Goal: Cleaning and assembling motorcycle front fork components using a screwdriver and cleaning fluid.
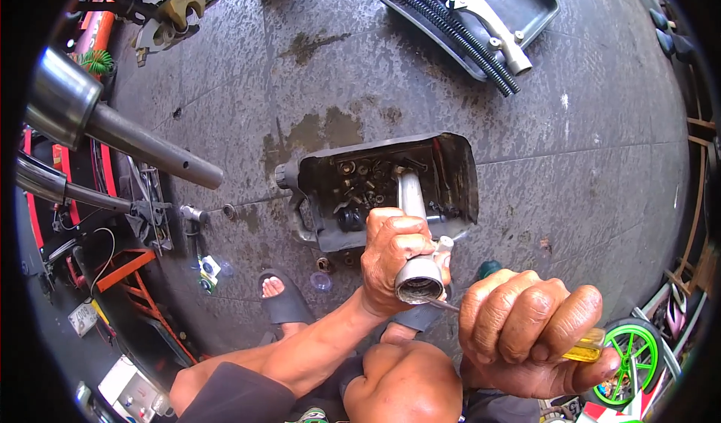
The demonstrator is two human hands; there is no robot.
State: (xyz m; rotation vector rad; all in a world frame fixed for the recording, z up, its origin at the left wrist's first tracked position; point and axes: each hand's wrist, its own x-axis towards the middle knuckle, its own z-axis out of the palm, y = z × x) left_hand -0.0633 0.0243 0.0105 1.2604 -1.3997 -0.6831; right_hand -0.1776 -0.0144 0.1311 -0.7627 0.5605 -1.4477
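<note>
Your left fingers (398, 228) wrapped the metal tube (410, 194), likely bracing it; beside them, right fingers (526, 314) clenched a yellow-handled tool (586, 346).

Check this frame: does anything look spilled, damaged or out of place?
Dark stains just beyond the jug look like spilled liquid, standing out against the grey floor. The jug has one side cut away, apparently on purpose, since it holds loose metal parts. Two dark springs overhang the edge of the black tray.

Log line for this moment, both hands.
left hand: grips metal tube | right hand: holds yellow-handled tool, shaft at tube's open end | floor: cut-open jug, small metal parts inside | tray: coil springs
</note>
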